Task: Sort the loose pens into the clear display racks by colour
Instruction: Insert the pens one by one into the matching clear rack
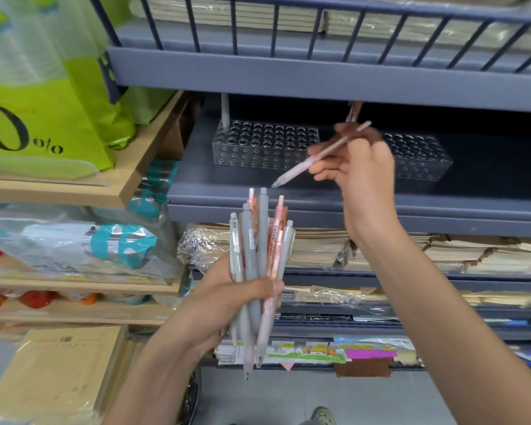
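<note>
My left hand grips a bundle of several grey and pink pens, upright, below the grey shelf. My right hand pinches a single pink pen, tilted with its tip down to the left, in front of the shelf. Two clear display racks with rows of holes stand on that shelf: the left rack holds one grey pen at its back left corner, the right rack is partly hidden by my right hand, with pink pens standing at its left end.
The grey metal shelf has a rail shelf close above it, leaving a low gap. Wrapped notebook stacks fill the shelves below. Left stands a wooden shelf with green bags. A shoe shows on the floor.
</note>
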Demonstrator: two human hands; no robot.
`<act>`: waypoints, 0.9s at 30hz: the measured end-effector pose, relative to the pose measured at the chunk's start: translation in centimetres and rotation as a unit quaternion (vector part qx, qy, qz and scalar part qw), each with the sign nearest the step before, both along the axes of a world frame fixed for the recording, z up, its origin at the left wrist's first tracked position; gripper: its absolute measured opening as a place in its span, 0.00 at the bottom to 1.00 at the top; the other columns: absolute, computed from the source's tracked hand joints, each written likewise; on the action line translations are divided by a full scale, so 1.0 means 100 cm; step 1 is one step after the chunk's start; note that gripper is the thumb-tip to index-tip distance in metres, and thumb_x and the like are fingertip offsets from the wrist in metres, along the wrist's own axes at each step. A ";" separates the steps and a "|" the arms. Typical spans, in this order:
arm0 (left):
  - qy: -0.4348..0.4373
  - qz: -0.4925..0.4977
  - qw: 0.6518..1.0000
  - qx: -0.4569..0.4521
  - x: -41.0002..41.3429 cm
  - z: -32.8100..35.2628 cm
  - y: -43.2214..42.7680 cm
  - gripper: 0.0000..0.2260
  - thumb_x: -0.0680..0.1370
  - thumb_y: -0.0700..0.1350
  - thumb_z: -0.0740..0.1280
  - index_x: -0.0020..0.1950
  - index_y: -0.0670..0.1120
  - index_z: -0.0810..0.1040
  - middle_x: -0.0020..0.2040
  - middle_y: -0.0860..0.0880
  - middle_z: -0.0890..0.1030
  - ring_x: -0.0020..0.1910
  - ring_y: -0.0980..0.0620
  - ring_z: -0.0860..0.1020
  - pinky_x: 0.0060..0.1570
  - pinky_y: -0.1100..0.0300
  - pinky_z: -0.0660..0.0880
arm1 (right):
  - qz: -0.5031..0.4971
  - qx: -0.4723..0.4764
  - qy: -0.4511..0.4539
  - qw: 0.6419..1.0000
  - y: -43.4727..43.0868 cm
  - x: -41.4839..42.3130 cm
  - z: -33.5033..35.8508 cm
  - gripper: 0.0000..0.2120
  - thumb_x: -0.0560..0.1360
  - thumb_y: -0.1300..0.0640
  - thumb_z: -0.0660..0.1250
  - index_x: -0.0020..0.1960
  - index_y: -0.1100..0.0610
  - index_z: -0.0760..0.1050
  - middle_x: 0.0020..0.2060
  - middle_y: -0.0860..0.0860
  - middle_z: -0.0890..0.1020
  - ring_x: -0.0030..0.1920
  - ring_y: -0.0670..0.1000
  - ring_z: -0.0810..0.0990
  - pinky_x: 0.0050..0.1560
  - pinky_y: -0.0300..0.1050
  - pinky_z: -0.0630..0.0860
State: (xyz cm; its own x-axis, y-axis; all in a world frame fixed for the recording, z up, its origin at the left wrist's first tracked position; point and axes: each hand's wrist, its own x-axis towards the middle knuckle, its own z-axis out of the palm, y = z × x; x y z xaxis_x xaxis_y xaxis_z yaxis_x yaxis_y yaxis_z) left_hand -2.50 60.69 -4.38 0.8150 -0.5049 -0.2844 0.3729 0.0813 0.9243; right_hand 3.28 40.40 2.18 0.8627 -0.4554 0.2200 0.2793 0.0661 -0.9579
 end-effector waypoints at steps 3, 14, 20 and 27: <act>0.004 0.006 1.000 -0.008 0.001 -0.002 -0.003 0.11 0.64 0.40 0.78 0.45 0.45 0.83 0.38 0.40 0.83 0.36 0.45 0.82 0.35 0.58 0.79 | -0.098 -0.013 -0.049 0.994 -0.030 -0.003 0.005 0.08 0.77 0.66 0.55 0.50 0.55 0.70 0.38 0.55 0.84 0.34 0.52 0.81 0.35 0.43 0.77; 0.015 0.028 0.999 -0.010 0.002 -0.002 -0.018 0.16 0.63 0.40 0.77 0.49 0.41 0.80 0.38 0.39 0.82 0.35 0.45 0.81 0.33 0.57 0.79 | -0.209 -0.222 0.022 0.952 -0.087 0.021 0.007 0.09 0.77 0.58 0.62 0.55 0.56 0.76 0.51 0.56 0.82 0.53 0.56 0.81 0.58 0.57 0.77; 0.014 0.040 0.999 -0.013 0.002 0.000 -0.019 0.10 0.63 0.41 0.77 0.41 0.50 0.86 0.37 0.43 0.83 0.35 0.46 0.82 0.35 0.56 0.80 | -0.184 -0.470 0.128 0.854 -0.086 0.053 0.015 0.12 0.79 0.57 0.59 0.53 0.59 0.81 0.54 0.59 0.83 0.59 0.60 0.78 0.58 0.45 0.70; 0.015 0.060 0.998 -0.018 0.005 -0.001 -0.018 0.15 0.55 0.46 0.81 0.40 0.48 0.86 0.37 0.39 0.83 0.35 0.43 0.83 0.35 0.54 0.81 | -0.168 -0.614 0.157 0.755 -0.078 0.058 0.021 0.13 0.81 0.60 0.54 0.58 0.62 0.75 0.58 0.65 0.78 0.58 0.66 0.75 0.56 0.51 0.70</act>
